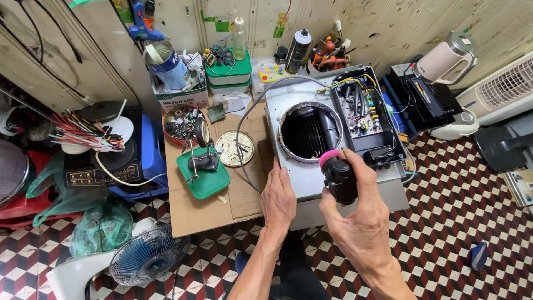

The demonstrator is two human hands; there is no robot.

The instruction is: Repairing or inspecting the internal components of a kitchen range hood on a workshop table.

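The right hand [363, 222] grips a black cylindrical tool with a pink cap [337, 176] over the grey metal appliance housing [302, 178]; the left hand [278, 195] lies flat, fingers together, on its edge. A slip could strike the exposed green circuit board [362, 114].

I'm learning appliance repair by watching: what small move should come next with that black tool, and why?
Probably lower the black tool in the right hand toward the grey casing. Its pink end is raised above the panel near the round opening, touching nothing, while the left hand already rests flat on the casing, steadying it.
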